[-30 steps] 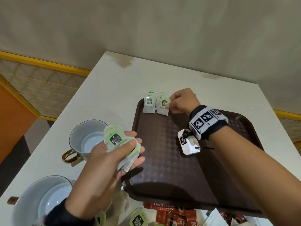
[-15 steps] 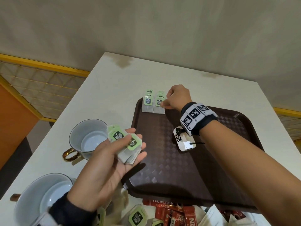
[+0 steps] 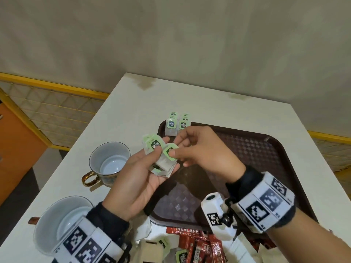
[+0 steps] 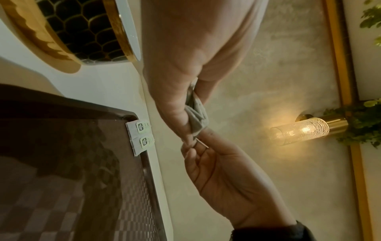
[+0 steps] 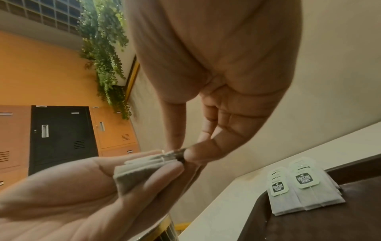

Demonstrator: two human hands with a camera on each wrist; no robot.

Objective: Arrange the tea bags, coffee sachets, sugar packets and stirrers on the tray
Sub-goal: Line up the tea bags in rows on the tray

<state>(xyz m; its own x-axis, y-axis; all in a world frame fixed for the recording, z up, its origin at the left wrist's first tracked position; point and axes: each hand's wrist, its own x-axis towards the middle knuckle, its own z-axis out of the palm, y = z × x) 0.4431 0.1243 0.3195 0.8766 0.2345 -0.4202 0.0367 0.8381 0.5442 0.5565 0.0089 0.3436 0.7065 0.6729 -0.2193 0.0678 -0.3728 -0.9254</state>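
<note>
My left hand (image 3: pixel 144 173) holds a small stack of tea bags (image 3: pixel 157 154) with green tags, just over the left edge of the brown tray (image 3: pixel 266 149). My right hand (image 3: pixel 199 147) pinches the green tag of the top tea bag (image 3: pixel 170 151) in that stack between thumb and forefinger. In the right wrist view the pinched tea bag (image 5: pixel 164 159) lies on the left hand's fingers (image 5: pixel 144 184). Two short rows of placed tea bags (image 3: pixel 176 124) lean on the tray's far left corner, the same placed tea bags (image 5: pixel 296 187) showing in the right wrist view.
Two white cups (image 3: pixel 109 162) (image 3: pixel 62 223) with gold handles stand on the white table left of the tray. Red coffee sachets (image 3: pixel 197 245), more tea bags and white packets lie at the table's near edge below the tray. A wall rises close behind the table.
My right hand left the placed rows at the tray's far corner and came back to the left hand, where it now pinches the top tea bag. The left hand rose slightly toward it.
</note>
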